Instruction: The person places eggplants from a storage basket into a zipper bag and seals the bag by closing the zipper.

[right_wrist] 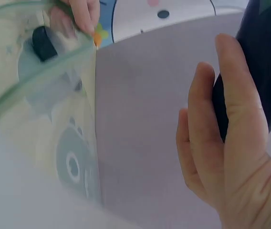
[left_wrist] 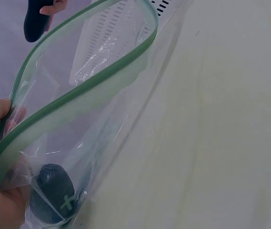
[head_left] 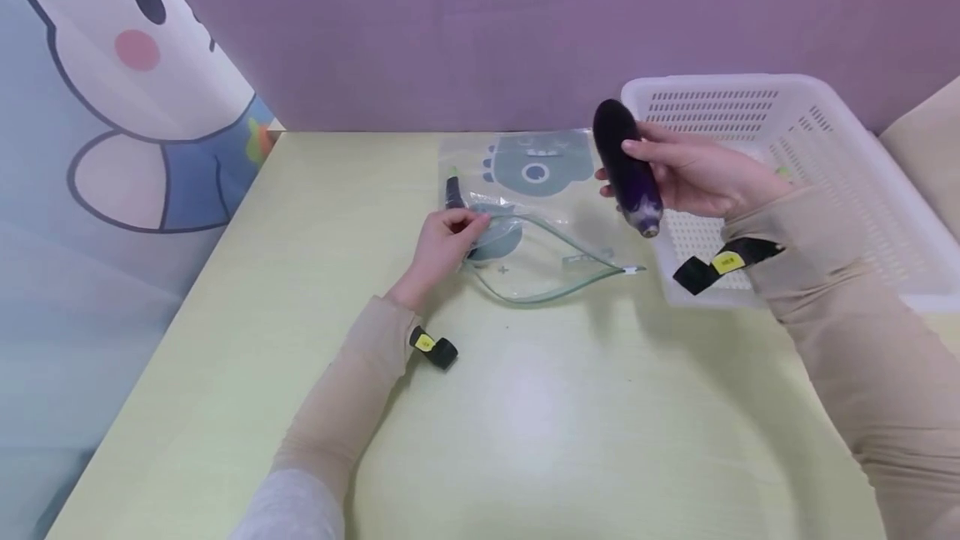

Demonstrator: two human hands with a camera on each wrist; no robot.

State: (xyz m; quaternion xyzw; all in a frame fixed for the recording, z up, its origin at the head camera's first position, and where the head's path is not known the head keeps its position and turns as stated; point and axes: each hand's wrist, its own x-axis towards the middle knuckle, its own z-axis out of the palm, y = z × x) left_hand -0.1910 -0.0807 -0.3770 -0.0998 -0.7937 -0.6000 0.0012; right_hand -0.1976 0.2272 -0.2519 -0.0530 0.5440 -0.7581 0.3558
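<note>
My right hand (head_left: 708, 177) grips a dark purple eggplant (head_left: 626, 165) in the air, beside the white basket's left wall. In the right wrist view the fingers (right_wrist: 240, 95) lie along the side of the eggplant (right_wrist: 266, 62). My left hand (head_left: 442, 244) pinches one end of the green zip rim of a clear plastic bag (head_left: 540, 190) with a blue-grey cartoon print. The bag's mouth gapes, as the left wrist view shows with its green rim (left_wrist: 78, 88) spread. Inside the bag lies a dark vegetable with a green tip (head_left: 453, 186), its rounded end (left_wrist: 52, 193) near my left hand.
A white perforated plastic basket (head_left: 750, 88) stands at the right, against the purple back wall (head_left: 450, 32). Something small and green (head_left: 783, 172) shows in it behind my right wrist. The pale yellow table (head_left: 525, 432) stretches in front. A cartoon-printed cloth (head_left: 112, 290) hangs at the left.
</note>
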